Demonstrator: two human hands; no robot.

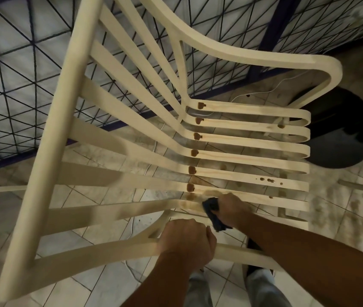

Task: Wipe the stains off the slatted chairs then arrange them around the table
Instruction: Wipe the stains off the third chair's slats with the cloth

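Note:
A cream slatted chair (253, 156) fills the view from above, its back towards the left. Brown stains (192, 170) run in a row where the seat slats bend up into the back, and smaller drops (269, 180) dot the seat further right. My left hand (187, 240) grips the near armrest. My right hand (229, 209) holds a dark blue cloth (211, 207) pressed on the nearest seat slat, beside a smeared brown stain.
A dark round table base (344, 138) stands on the tiled floor beyond the chair's front. A blue-framed metal grille (21, 85) runs behind the chair. A thin white cable (151, 151) trails across the floor. Part of another pale chair (362, 187) shows at the right edge.

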